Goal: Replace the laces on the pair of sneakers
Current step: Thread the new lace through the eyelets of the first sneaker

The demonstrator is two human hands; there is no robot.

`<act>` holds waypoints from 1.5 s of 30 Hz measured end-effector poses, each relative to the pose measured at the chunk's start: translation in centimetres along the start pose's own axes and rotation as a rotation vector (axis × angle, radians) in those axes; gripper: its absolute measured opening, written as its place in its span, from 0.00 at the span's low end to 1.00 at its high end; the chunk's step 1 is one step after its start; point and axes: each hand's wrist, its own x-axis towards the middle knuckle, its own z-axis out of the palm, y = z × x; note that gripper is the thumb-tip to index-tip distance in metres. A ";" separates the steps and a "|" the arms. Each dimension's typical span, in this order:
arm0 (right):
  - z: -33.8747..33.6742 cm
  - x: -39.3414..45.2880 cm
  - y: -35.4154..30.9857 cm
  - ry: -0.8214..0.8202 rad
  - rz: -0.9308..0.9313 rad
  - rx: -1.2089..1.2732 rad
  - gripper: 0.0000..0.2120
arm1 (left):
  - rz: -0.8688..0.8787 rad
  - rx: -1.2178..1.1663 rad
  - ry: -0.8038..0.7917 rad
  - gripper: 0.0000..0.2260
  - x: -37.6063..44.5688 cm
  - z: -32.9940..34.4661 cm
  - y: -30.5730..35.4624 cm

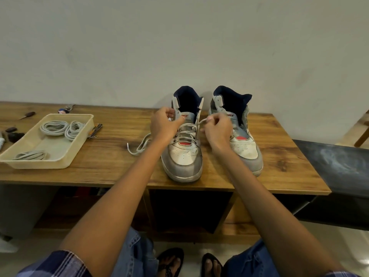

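Two grey-and-white high-top sneakers stand side by side on the wooden table (99,168), toes toward me. The left sneaker (184,154) carries a pale lace (187,134) through its lower eyelets. My left hand (165,122) grips the upper left flap of that sneaker. My right hand (217,128) pinches the lace's right end, pulled taut out of an upper eyelet. The lace's other end (139,146) trails loose on the table to the left. The right sneaker (242,136) shows no lace and is partly hidden behind my right hand.
A cream tray (12,162) at the left holds three coiled pale laces (54,127). Small tools (95,130) lie beside the tray and others behind it. A dark bench (335,162) adjoins the table on the right. My knees and sandalled feet are below.
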 end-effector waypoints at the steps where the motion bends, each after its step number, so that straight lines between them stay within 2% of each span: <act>1: -1.0 0.7 -0.8 0.054 -0.013 0.020 0.08 | -0.022 -0.026 0.008 0.15 0.0 -0.2 0.2; 3: -4.0 3.0 -2.6 0.195 -0.026 0.239 0.09 | -0.063 -0.085 -0.001 0.14 0.3 -0.5 0.3; 5: -7.9 4.9 -4.7 0.353 -0.034 0.638 0.11 | -0.088 -0.117 -0.022 0.13 0.6 -0.6 0.2; 7: -10.3 5.6 -5.7 0.401 -0.009 0.887 0.11 | -0.121 -0.161 -0.040 0.12 0.8 -0.7 0.0; 8: -10.5 5.4 -5.8 0.371 0.017 0.879 0.11 | -0.140 -0.186 -0.047 0.12 0.9 -0.7 -0.1; 10: -8.7 4.1 -5.5 0.162 0.020 0.622 0.09 | -0.168 -0.209 -0.057 0.12 1.1 -0.8 -0.1; 11: -7.3 3.2 -5.1 0.002 -0.033 0.373 0.08 | -0.174 -0.210 -0.063 0.12 1.1 -0.8 -0.1; 13: -4.6 1.7 -3.3 -0.323 -0.208 -0.264 0.17 | -0.181 -0.237 -0.082 0.12 1.1 -1.0 -0.1; 14: -3.5 1.2 -2.6 -0.426 -0.272 -0.524 0.20 | -0.187 -0.259 -0.092 0.13 1.1 -1.1 -0.2; 15: -2.7 0.9 -2.3 -0.471 -0.288 -0.680 0.21 | -0.197 -0.279 -0.106 0.13 1.2 -1.2 -0.2; 17: -2.0 0.8 -2.1 -0.489 -0.241 -0.711 0.21 | -0.221 -0.318 -0.127 0.13 1.3 -1.4 -0.3; 19: -2.0 0.8 -2.0 -0.503 -0.192 -0.609 0.18 | -0.230 -0.330 -0.134 0.13 1.5 -1.5 -0.4; 21: -2.7 0.6 -2.4 -0.491 -0.113 -0.375 0.12 | -0.218 -0.321 -0.136 0.12 1.4 -1.5 -0.3; 22: -3.4 0.7 -2.8 -0.433 -0.054 -0.193 0.10 | -0.210 -0.318 -0.134 0.12 1.3 -1.5 -0.3; 24: -5.6 1.6 -4.4 -0.177 0.064 0.261 0.12 | -0.194 -0.299 -0.124 0.13 1.1 -1.4 -0.1; 26: -9.0 3.0 -6.3 0.114 0.073 0.718 0.14 | -0.182 -0.284 -0.118 0.13 1.0 -1.4 -0.1; 27: -10.6 3.6 -7.1 0.195 0.055 0.900 0.15 | -0.175 -0.280 -0.121 0.13 1.0 -1.4 -0.1; 29: -12.0 3.9 -7.8 0.204 0.043 1.109 0.14 | -0.163 -0.271 -0.130 0.13 1.0 -1.3 -0.2; 30: -11.9 3.6 -7.7 0.168 0.057 1.097 0.14 | -0.159 -0.265 -0.133 0.13 0.9 -1.2 -0.2; 31: -11.3 3.5 -7.2 0.120 0.075 1.001 0.14 | -0.158 -0.261 -0.131 0.13 0.8 -1.2 -0.2; 32: -10.4 3.3 -6.6 0.052 0.076 0.792 0.14 | -0.158 -0.264 -0.130 0.13 0.8 -1.2 -0.1; 35: -6.8 3.0 -3.9 -0.258 -0.162 -0.359 0.14 | -0.196 -0.296 -0.192 0.14 0.7 -2.1 0.3; 36: -5.9 2.8 -3.2 -0.305 -0.233 -0.609 0.15 | -0.214 -0.266 -0.236 0.14 0.8 -2.6 0.2; 37: -5.1 2.6 -2.7 -0.321 -0.273 -0.737 0.18 | -0.228 -0.220 -0.289 0.14 1.0 -3.1 0.1; 40: -3.3 1.6 -2.3 -0.437 -0.319 -0.755 0.17 | -0.202 -0.092 -0.419 0.11 0.9 -3.9 -0.6; 42: -2.4 1.2 -1.9 -0.479 -0.329 -0.755 0.13 | -0.112 0.015 -0.421 0.10 0.9 -3.8 -0.8; 45: -1.9 0.8 -1.3 -0.400 -0.359 -0.735 0.10 | 0.004 0.100 -0.400 0.07 0.9 -3.4 -1.0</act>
